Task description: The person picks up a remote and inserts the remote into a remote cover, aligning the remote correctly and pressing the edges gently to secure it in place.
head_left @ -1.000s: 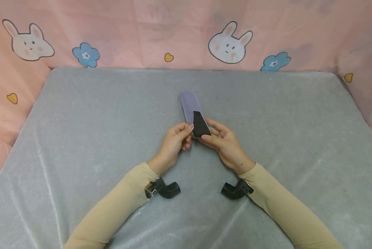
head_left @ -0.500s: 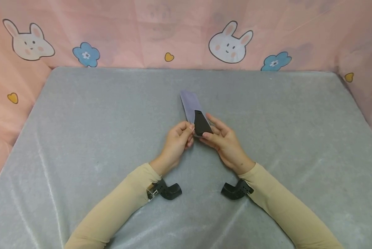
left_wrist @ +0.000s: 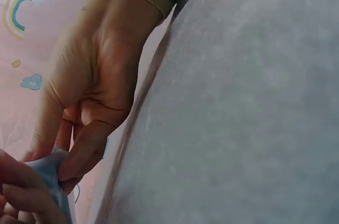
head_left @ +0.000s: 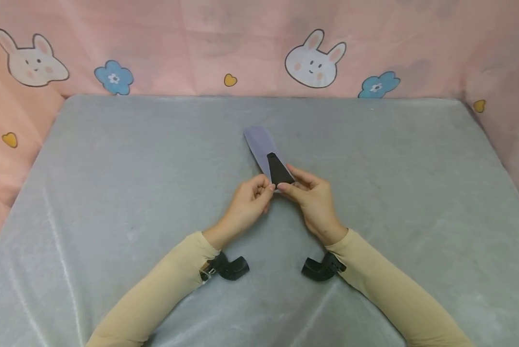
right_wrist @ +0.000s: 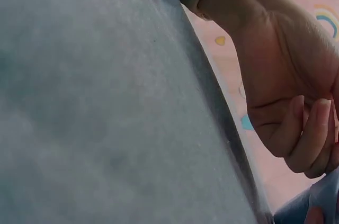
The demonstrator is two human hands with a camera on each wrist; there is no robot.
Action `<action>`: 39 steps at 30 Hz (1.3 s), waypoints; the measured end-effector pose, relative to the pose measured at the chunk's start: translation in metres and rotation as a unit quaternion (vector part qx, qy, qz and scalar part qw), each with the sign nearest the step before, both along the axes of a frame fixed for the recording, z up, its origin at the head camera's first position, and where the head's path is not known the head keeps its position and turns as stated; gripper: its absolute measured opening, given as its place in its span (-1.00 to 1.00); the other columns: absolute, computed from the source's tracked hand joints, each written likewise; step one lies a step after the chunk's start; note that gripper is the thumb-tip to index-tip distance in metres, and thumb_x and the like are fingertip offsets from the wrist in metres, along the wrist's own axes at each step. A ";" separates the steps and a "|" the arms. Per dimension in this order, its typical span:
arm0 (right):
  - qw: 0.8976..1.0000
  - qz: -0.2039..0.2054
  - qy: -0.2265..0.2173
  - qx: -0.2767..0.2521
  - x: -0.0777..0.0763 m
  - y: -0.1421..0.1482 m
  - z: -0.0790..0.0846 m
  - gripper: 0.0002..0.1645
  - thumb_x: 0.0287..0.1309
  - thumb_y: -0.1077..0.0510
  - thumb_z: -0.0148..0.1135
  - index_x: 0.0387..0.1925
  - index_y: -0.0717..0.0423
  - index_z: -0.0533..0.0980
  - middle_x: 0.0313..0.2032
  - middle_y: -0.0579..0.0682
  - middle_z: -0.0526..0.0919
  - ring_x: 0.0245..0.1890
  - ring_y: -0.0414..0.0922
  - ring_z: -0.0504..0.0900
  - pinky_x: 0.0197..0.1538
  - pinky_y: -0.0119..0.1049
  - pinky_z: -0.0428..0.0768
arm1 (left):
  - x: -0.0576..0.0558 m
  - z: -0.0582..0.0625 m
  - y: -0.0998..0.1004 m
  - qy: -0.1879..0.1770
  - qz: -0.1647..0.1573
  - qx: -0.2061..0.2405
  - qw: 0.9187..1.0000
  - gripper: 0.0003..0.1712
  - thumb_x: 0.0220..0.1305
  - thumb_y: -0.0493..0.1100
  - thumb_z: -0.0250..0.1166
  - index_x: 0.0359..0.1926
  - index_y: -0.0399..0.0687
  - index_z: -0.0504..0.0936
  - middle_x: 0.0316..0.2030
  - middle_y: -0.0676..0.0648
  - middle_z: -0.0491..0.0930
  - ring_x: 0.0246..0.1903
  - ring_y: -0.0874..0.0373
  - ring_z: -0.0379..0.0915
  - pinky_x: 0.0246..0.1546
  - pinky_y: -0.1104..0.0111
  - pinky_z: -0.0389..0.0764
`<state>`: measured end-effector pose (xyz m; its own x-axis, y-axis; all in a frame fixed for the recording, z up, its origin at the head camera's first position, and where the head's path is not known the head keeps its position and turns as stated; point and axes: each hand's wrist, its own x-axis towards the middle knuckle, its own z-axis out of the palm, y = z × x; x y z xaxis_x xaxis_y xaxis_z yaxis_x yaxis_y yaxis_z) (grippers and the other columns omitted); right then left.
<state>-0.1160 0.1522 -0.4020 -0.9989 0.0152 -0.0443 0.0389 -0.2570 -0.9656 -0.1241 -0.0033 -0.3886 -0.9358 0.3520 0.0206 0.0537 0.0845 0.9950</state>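
A long, flat lavender fabric strip or pouch (head_left: 258,139) slants away from me near the middle of the table, held at its near end. On top of it lies a tapered black piece (head_left: 278,169), wider toward me. My right hand (head_left: 317,205) grips the near end, thumb on the black piece's lower edge and fingers at the right side and underneath. My left hand (head_left: 245,202) pinches the lower left corner between thumb and finger, right beside the right thumb. In the left wrist view the fabric (left_wrist: 50,171) is bunched between the fingers; the black piece is hidden there.
A grey cloth-covered table (head_left: 133,168) spreads around both hands. Behind it hangs a pink curtain (head_left: 177,48) printed with rabbits, flowers and hearts. Black wrist mounts (head_left: 233,268) stick out inward from both sleeves.
My left thumb has slid down and right along the near edge, toward the right thumb. The strip and black piece lean a little more to the left. The head view has shifted slightly.
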 end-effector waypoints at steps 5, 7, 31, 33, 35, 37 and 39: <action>1.000 0.000 -0.008 0.024 -0.001 0.000 0.000 -0.38 0.05 0.53 0.21 0.19 0.45 0.32 -0.54 -0.10 0.66 -0.44 -0.24 0.63 -0.18 -0.36 0.63 | -0.002 -0.001 -0.002 -0.048 -0.008 0.049 0.998 -0.74 0.38 -0.35 0.00 -0.51 -0.25 0.35 -0.78 0.05 0.28 -0.74 0.25 0.17 -0.69 0.48 0.16; 0.999 0.006 -0.013 0.030 -0.001 0.000 0.001 -0.38 0.03 0.53 0.24 0.18 0.44 0.34 -0.51 -0.09 0.66 -0.42 -0.24 0.63 -0.18 -0.37 0.63 | -0.003 -0.002 -0.003 -0.074 -0.002 0.074 0.995 -0.73 0.38 -0.34 -0.02 -0.52 -0.25 0.34 -0.79 0.04 0.26 -0.75 0.26 0.15 -0.70 0.48 0.16; 0.994 0.099 -0.037 -0.036 0.000 -0.001 0.001 -0.27 0.05 0.57 0.12 0.30 0.33 0.22 -0.17 0.04 0.56 -0.22 -0.17 0.61 -0.13 -0.38 0.60 | -0.020 -0.012 -0.012 -0.205 0.008 0.237 0.950 -0.47 0.39 -0.38 -0.04 0.33 -0.35 0.12 0.19 -0.45 0.31 -0.03 0.12 0.48 0.14 0.16 0.42; 0.994 0.105 -0.027 -0.026 0.000 -0.001 0.001 -0.24 0.03 0.58 0.13 0.30 0.27 0.21 -0.17 0.04 0.54 -0.23 -0.17 0.60 -0.14 -0.36 0.60 | -0.020 -0.013 -0.012 -0.194 0.011 0.252 0.948 -0.44 0.35 -0.41 -0.03 0.34 -0.32 0.10 0.18 -0.46 0.32 -0.07 0.17 0.50 0.12 0.20 0.44; 0.994 0.103 -0.016 -0.016 0.001 -0.002 0.001 -0.22 0.02 0.58 0.13 0.30 0.24 0.20 -0.15 0.03 0.53 -0.24 -0.17 0.59 -0.14 -0.36 0.59 | -0.020 -0.013 -0.012 -0.183 0.016 0.260 0.948 -0.41 0.32 -0.43 -0.01 0.35 -0.30 0.11 0.16 -0.45 0.35 -0.12 0.21 0.52 0.07 0.24 0.48; 0.995 0.099 -0.006 -0.006 0.001 -0.002 0.001 -0.25 0.04 0.57 0.12 0.28 0.26 0.20 -0.11 0.03 0.51 -0.21 -0.17 0.58 -0.11 -0.35 0.59 | -0.020 -0.013 -0.012 -0.173 0.022 0.266 0.948 -0.40 0.31 -0.45 -0.01 0.35 -0.28 0.12 0.12 -0.42 0.40 -0.14 0.23 0.53 0.02 0.28 0.50; 0.995 0.095 -0.003 -0.001 0.000 -0.003 0.000 -0.33 0.06 0.56 0.10 0.24 0.29 0.21 -0.08 0.02 0.48 -0.19 -0.18 0.57 -0.09 -0.34 0.59 | -0.021 -0.013 -0.012 -0.163 0.030 0.273 0.948 -0.39 0.28 -0.46 0.00 0.34 -0.27 0.13 0.09 -0.37 0.43 -0.15 0.23 0.53 -0.01 0.31 0.51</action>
